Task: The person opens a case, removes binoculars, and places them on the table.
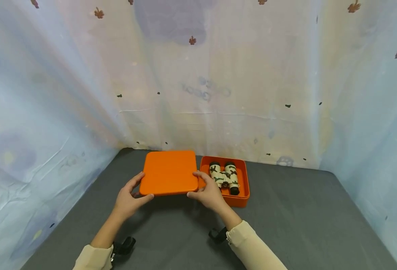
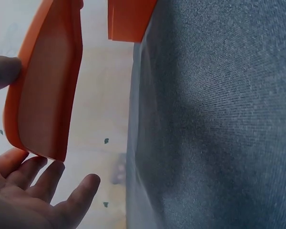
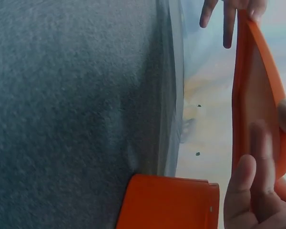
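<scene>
An orange lid [image 1: 169,172] is held above the dark grey surface between both hands. My left hand [image 1: 128,198] grips its left side, thumb at the near edge; in the left wrist view, the fingers touch the lid's end. My right hand [image 1: 210,191] pinches the near right corner, and in the right wrist view some of its fingers reach under the hollow inner side [image 3: 257,76]. Just right of the lid stands an open orange box [image 1: 237,202]. Camouflage-patterned binoculars [image 1: 232,175] lie inside it, their left part close behind the right hand.
Dark grey cloth [image 1: 303,221] covers the tabletop, with its far edge against a pale printed curtain [image 1: 235,86]. More curtain [image 1: 33,150] hangs along the left side. Black straps are on both wrists, near the cream sleeves [image 1: 252,247].
</scene>
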`<state>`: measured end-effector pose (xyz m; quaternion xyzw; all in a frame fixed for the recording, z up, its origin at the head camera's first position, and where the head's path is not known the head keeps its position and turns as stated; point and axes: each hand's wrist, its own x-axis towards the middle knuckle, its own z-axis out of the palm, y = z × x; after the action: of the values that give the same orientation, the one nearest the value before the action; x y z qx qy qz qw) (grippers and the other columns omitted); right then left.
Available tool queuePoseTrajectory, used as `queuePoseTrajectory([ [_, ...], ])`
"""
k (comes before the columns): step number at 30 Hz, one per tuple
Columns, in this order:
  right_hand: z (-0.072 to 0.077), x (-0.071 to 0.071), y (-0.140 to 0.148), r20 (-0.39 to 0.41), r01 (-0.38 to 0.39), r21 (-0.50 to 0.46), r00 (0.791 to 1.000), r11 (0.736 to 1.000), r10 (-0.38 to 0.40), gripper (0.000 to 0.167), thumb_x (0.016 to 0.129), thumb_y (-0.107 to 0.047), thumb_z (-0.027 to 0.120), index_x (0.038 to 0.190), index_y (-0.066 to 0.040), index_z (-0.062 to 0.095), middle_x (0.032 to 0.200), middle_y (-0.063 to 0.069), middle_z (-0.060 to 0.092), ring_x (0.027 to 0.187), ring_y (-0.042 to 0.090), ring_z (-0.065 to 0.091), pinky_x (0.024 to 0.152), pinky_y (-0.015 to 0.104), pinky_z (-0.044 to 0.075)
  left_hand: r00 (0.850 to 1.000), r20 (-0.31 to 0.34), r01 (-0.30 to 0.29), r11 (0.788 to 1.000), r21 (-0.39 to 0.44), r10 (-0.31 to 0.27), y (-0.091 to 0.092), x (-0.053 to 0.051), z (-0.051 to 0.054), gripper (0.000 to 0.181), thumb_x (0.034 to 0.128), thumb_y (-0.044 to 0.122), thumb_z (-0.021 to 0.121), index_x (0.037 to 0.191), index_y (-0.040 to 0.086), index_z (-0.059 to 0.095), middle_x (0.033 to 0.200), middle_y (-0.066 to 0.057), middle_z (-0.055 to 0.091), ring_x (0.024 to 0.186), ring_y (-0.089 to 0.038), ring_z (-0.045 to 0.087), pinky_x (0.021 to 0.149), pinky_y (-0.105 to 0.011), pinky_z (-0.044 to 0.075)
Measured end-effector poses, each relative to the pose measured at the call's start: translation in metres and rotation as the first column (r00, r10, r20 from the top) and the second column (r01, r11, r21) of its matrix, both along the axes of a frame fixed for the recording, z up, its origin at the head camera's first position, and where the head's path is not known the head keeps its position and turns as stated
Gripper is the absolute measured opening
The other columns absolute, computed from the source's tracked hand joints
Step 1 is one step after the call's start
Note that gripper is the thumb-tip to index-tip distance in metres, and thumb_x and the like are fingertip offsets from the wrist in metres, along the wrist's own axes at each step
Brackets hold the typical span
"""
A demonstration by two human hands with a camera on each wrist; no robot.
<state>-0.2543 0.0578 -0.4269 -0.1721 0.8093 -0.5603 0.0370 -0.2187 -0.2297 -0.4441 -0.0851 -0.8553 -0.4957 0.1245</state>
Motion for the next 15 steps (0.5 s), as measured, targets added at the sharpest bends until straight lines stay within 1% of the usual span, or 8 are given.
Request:
queuePoseTrajectory([
  [3,-0.001,0.001,-0.003,-0.003,0.003,0.046,1.000,0.999,-0.003,0.068,0.080,-0.015,0.078,0.141,-0.014,0.047,0.147,0.011,0.045,0.050,0.023,0.057,0.050,0.026,0.048,1.000,0.013,-0.007,1.000,0.002,0.007,-0.003,0.001,-0.001,0.081,0.0812,0.018,0.078,0.149,0.005,0.036,0.155,-0.016,0.032,0.134,-0.031,0.041,0.093,-0.025,0.050],
  [4,-0.001,0.002,-0.003,0.001,0.002,0.053,1.000,0.999,-0.002,0.068,0.081,-0.015,0.078,0.141,-0.014,0.047,0.148,0.012,0.044,0.051,0.027,0.058,0.050,0.027,0.048,1.000,0.015,-0.003,1.000,0.005,0.003,-0.003,0.001,-0.001,0.080,0.0815,0.018,0.078,0.149,0.004,0.036,0.155,-0.016,0.032,0.134,-0.031,0.041,0.093,-0.024,0.050],
  [6,-0.002,0.002,-0.004,0.003,-0.003,0.069,1.000,0.998,0.003,0.068,0.081,-0.016,0.078,0.141,-0.014,0.046,0.148,0.013,0.044,0.056,0.033,0.062,0.051,0.027,0.049,1.000,0.020,0.001,1.000,0.006,-0.001,-0.004,0.000,-0.002,0.080,0.0817,0.017,0.077,0.149,0.004,0.035,0.155,-0.017,0.032,0.133,-0.032,0.041,0.094,-0.022,0.050],
  [8,-0.003,0.002,-0.006,0.016,-0.011,0.066,1.000,0.998,0.010,0.068,0.081,-0.015,0.078,0.142,-0.014,0.046,0.147,0.013,0.045,0.064,0.037,0.066,0.052,0.029,0.050,1.000,0.023,0.006,1.000,-0.002,-0.006,-0.006,0.000,-0.003,0.080,0.0823,0.017,0.077,0.149,0.003,0.035,0.155,-0.018,0.032,0.133,-0.034,0.042,0.094,-0.025,0.050],
  [10,-0.003,0.002,-0.008,0.032,-0.015,0.064,0.999,0.998,0.013,0.068,0.081,-0.015,0.078,0.142,-0.014,0.046,0.146,0.014,0.045,0.068,0.037,0.067,0.053,0.029,0.051,0.999,0.031,0.008,1.000,-0.008,-0.008,-0.009,0.000,-0.004,0.080,0.0829,0.018,0.076,0.149,0.003,0.034,0.153,-0.020,0.034,0.132,-0.036,0.043,0.096,-0.033,0.051],
  [13,-0.003,0.001,-0.012,0.049,-0.012,0.063,0.999,0.998,0.009,0.068,0.080,-0.015,0.078,0.141,-0.014,0.047,0.146,0.015,0.045,0.067,0.031,0.069,0.056,0.029,0.053,0.998,0.055,0.011,1.000,-0.017,-0.010,-0.013,-0.001,-0.005,0.079,0.0837,0.018,0.076,0.150,0.005,0.034,0.151,-0.021,0.037,0.131,-0.037,0.043,0.097,-0.047,0.049],
  [15,-0.003,0.001,-0.015,0.064,-0.005,0.065,0.998,0.998,0.001,0.068,0.080,-0.015,0.079,0.140,-0.014,0.048,0.147,0.016,0.043,0.065,0.024,0.069,0.058,0.028,0.053,0.997,0.075,0.013,1.000,-0.016,-0.012,-0.016,-0.002,-0.006,0.080,0.0838,0.018,0.075,0.150,0.005,0.033,0.150,-0.022,0.039,0.132,-0.038,0.043,0.098,-0.050,0.048],
])
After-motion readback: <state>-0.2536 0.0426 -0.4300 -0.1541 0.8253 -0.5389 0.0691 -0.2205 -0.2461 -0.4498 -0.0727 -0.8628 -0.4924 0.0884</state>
